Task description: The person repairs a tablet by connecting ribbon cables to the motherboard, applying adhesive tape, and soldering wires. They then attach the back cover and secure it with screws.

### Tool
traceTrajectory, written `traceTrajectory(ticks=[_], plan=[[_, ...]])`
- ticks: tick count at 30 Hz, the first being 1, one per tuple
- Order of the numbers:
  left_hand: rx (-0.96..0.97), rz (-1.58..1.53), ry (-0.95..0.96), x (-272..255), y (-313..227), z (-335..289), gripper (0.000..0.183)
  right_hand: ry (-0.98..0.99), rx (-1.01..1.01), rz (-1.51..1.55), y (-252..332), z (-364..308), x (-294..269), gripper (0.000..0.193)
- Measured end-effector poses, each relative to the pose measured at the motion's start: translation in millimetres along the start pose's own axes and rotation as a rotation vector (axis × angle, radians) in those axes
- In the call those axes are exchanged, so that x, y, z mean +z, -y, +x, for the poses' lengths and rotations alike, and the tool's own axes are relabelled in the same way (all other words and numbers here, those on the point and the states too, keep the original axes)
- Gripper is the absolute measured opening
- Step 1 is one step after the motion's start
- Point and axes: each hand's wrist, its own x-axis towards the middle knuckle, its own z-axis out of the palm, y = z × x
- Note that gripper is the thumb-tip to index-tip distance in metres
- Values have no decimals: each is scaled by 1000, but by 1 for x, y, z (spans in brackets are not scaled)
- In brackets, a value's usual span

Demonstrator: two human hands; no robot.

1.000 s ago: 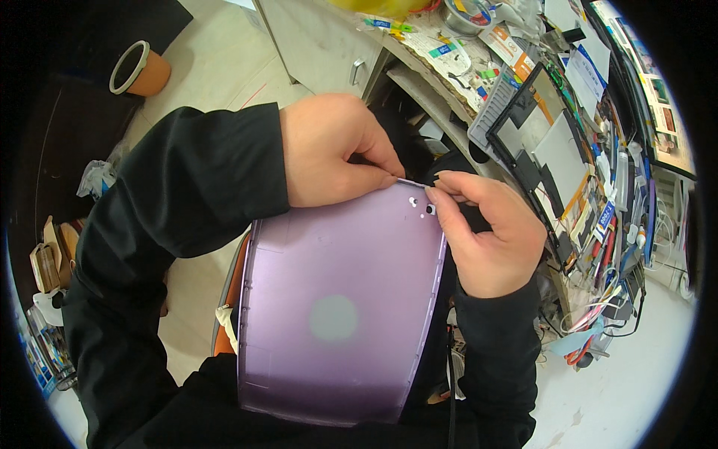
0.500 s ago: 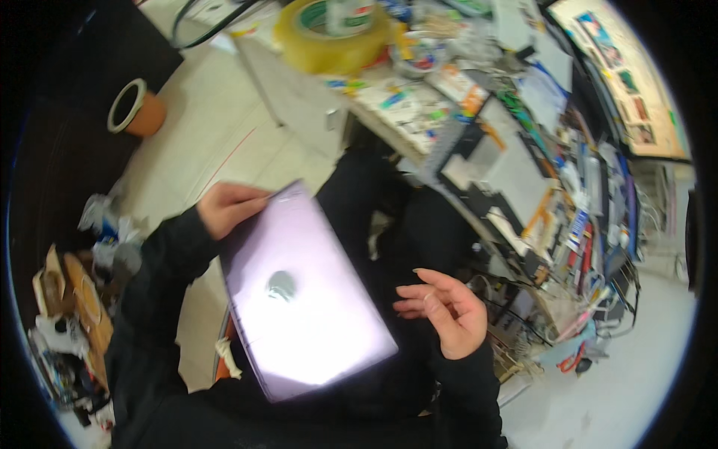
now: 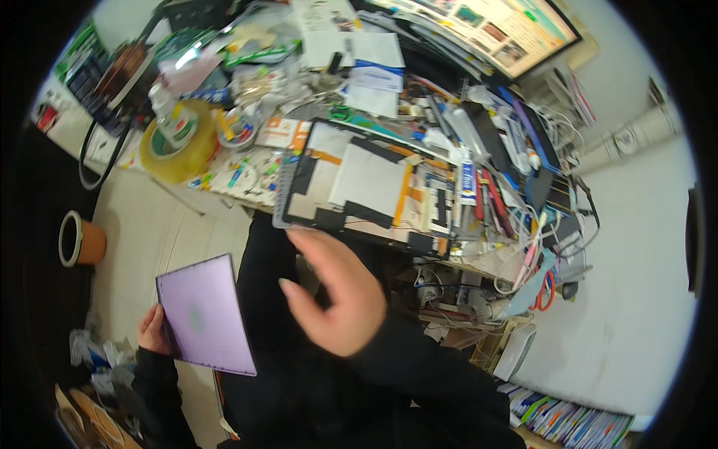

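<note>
My left hand (image 3: 153, 330) is closed on the left edge of a thin, flat rectangular cover (image 3: 212, 318), held over the floor beside my leg. The cover looks like a tablet's back shell, silvery purple with a darker round mark in its middle. Fingers apart and holding nothing, my right hand (image 3: 340, 295) reaches toward the desk's front edge. Just beyond its fingertips lies an opened tablet (image 3: 368, 183), with a pale battery, black strips and orange tape showing. Whether the forefinger touches the tablet's corner I cannot tell.
Left of the tablet sit a big yellow tape roll (image 3: 179, 168), a spray bottle (image 3: 173, 123) and a small tub (image 3: 238, 129). Tools and tubes crowd the right, including a blue-and-white tube (image 3: 468, 178). Behind stands a lit screen (image 3: 497, 34). A brown pot (image 3: 88, 243) stands on the floor.
My view has swung toward the desk. The left hand keeps hold of the cover, which is now farther left in view. My right hand has moved up to the desk edge, fingers spread.
</note>
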Motion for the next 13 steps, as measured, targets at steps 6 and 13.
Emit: traceTrajectory(ticks=[6,13], plan=[[-2,-30,-9,13,21,8,31,50,151,-875,-14,69,26,112],[30,-118,9,14,52,6,33,104,156,-1148,-54,61,47,113]])
